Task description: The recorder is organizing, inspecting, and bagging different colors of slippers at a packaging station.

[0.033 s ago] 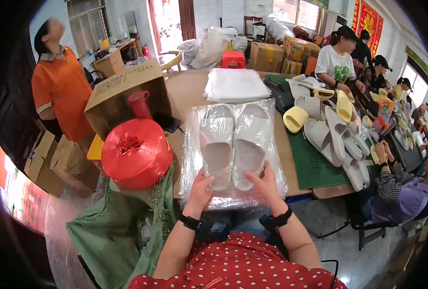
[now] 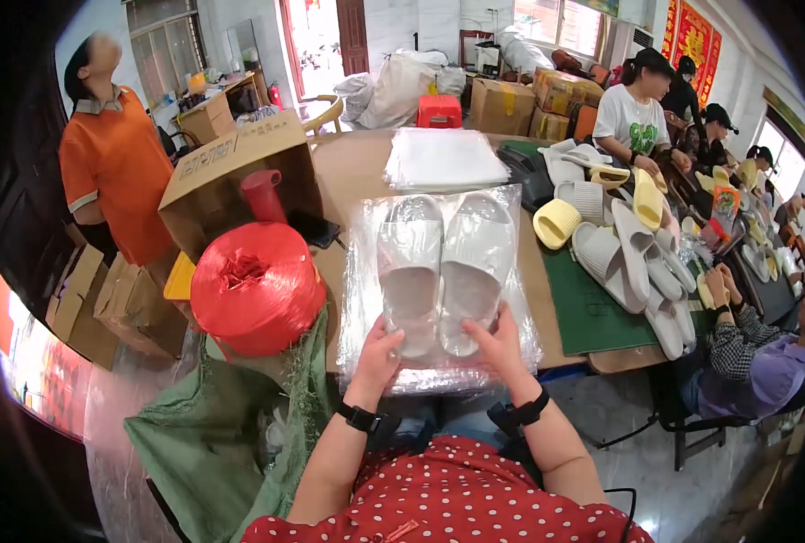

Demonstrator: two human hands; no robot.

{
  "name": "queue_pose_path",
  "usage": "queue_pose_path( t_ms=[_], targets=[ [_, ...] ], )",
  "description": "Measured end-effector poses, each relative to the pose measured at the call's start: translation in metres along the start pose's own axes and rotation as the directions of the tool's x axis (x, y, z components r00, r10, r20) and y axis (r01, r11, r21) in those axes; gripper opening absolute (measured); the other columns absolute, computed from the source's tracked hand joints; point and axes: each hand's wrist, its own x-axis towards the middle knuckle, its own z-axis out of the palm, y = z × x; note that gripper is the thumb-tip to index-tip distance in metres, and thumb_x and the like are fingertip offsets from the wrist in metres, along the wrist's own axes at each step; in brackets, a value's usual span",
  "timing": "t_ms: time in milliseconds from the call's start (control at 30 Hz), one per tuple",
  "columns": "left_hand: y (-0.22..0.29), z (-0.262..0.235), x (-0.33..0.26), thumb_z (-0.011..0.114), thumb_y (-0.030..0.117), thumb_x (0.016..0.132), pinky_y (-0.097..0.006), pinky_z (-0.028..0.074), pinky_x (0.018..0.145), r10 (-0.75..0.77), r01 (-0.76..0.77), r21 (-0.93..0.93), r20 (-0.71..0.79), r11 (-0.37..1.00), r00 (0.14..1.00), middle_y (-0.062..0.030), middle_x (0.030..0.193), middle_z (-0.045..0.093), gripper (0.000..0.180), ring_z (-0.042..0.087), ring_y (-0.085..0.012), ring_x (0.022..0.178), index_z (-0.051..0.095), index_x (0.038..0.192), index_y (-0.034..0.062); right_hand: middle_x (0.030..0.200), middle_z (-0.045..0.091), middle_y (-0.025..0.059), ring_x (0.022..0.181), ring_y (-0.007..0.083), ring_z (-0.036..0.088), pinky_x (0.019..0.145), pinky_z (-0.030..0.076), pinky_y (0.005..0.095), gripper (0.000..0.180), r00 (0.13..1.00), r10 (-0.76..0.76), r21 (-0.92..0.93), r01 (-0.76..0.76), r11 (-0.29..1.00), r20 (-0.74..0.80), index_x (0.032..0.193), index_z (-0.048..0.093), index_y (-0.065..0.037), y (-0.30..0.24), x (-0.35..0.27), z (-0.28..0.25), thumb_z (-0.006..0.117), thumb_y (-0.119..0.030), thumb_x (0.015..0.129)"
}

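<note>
Left hand and right hand grip bagged grey slippers, most fingers hidden.

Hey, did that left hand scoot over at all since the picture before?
No, not that I can see: the left hand is in the same spot to the right of the red roll.

The head view is a wide fisheye looking down from head height, upright and unmirrored. It faces forward over the table, with the left hand and right hand close, just below centre. Red dotted clothing lies nearest, at the bottom edge; the white far wall stands well back, along the top.
</note>
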Motion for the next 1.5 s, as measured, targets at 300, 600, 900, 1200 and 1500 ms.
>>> queue_pose_path(
  t_ms=[300, 600, 900, 1200, 1500],
  targets=[
    [-0.002, -0.005, 0.001, 0.056, 0.002, 0.093, -0.04, 0.049, 0.102, -0.07, 0.071, 0.062, -0.025, 0.996, 0.997, -0.0132, 0.129, 0.062, 0.047, 0.06, -0.0255, 0.119, 0.047, 0.14, -0.0009, 0.107, 0.067, 0.0193, 0.095, 0.0279, 0.067, 0.083, 0.052, 0.0376, 0.051, 0.99, -0.057, -0.066, 0.049, 0.997, -0.125, 0.121, 0.051, 0.005, 0.026, -0.001, 0.012, 0.075, -0.025, 0.087],
    [0.002, 0.051, -0.029, 0.058, 0.001, 0.095, -0.039, 0.045, 0.105, -0.119, 0.122, 0.036, -0.091, 0.992, 0.989, -0.0106, 0.137, 0.054, 0.058, 0.054, -0.023, 0.125, 0.036, 0.148, 0.0059, 0.108, 0.067, 0.0181, 0.098, 0.0226, 0.066, 0.083, 0.052, 0.0349, 0.052, 0.978, -0.107, 0.065, 0.121, 0.991, -0.179, 0.123, 0.05, 0.007, -0.024, -0.02, 0.009, 0.077, -0.018, 0.086],
    [0.015, 0.042, -0.073, 0.062, 0.009, 0.092, -0.042, 0.051, 0.099, 0.089, -0.055, 0.217, -0.151, 0.975, 0.985, -0.0105, 0.129, 0.061, 0.049, 0.061, -0.0252, 0.116, 0.048, 0.139, 0.0023, 0.117, 0.064, 0.0163, 0.106, 0.024, 0.063, 0.088, 0.05, 0.0355, 0.056, 0.988, -0.126, 0.056, 0.121, 0.991, 0.089, 0.129, 0.051, 0.002, -0.022, -0.036, 0.004, 0.076, -0.02, 0.084],
    [0.156, -0.081, -0.199, 0.064, 0.014, 0.097, -0.039, 0.043, 0.102, 0.88, -0.35, 0.827, -0.321, 0.44, 0.35, -0.0154, 0.139, 0.051, 0.053, 0.053, -0.0238, 0.117, 0.042, 0.141, -0.0051, 0.133, 0.056, 0.021, 0.129, 0.0429, 0.047, 0.107, 0.038, 0.05, 0.059, 0.911, -0.378, -0.662, 0.386, 0.643, 0.164, 0.133, 0.056, -0.004, 0.021, -0.009, -0.019, 0.074, -0.032, 0.085],
    [0.114, -0.188, -0.354, 0.066, 0.01, 0.092, -0.037, 0.047, 0.097, 0.773, 0.107, 0.834, -0.544, 0.541, 0.328, -0.014, 0.13, 0.057, 0.051, 0.058, -0.0239, 0.113, 0.047, 0.137, -0.0048, 0.142, 0.049, 0.0193, 0.135, 0.041, 0.041, 0.109, 0.033, 0.052, 0.058, 0.918, -0.343, -0.745, 0.37, 0.555, 0.201, 0.135, 0.055, -0.005, 0.043, -0.011, -0.01, 0.066, -0.038, 0.089]
  ],
)
